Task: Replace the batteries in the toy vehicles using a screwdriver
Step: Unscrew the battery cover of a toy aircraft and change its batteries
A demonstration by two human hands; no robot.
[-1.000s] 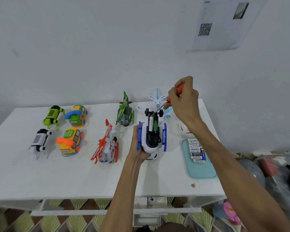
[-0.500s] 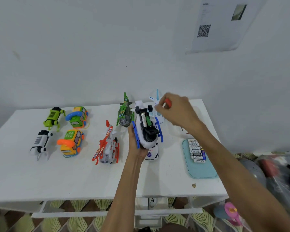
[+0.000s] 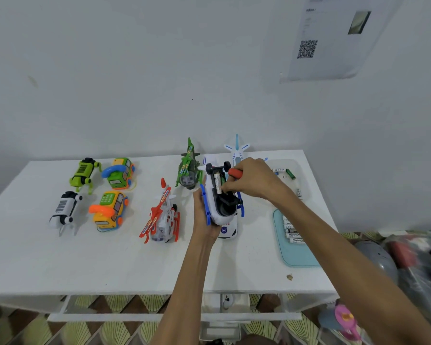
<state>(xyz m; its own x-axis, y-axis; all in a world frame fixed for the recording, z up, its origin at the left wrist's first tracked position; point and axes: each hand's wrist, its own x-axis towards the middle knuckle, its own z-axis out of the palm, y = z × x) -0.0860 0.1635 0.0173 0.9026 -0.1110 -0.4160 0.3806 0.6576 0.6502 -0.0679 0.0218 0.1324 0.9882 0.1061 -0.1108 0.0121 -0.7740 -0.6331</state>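
left hand [image 3: 202, 216]: grips upturned white helicopter [image 3: 215, 207] | right hand [image 3: 255, 181]: holds screwdriver [image 3: 235, 172], fingers [image 3: 232, 188] at batteries [image 3: 217, 181]

Screwdriver [image 3: 235, 172]: only the red handle shows. Shaft and tip are hidden inside the right hand [image 3: 253, 181]. Whether that hand touches the cells in the helicopter [image 3: 218, 195] cannot be told.

Left hand [image 3: 200, 220]: it grips the helicopter, and its fingers are hidden behind it.

Police car [image 3: 228, 230]: mostly covered by the helicopter.

Plane [image 3: 237, 150]: near end hidden behind the right hand.

Tray [image 3: 296, 257]: far right part covered by the forearm. Labels on the batteries [image 3: 293, 235] are only partly legible.

Wall sheet [image 3: 334, 58]: cut by the top edge, print too small to read.

Clutter [image 3: 408, 257] at the right edge: blurred, not identifiable.
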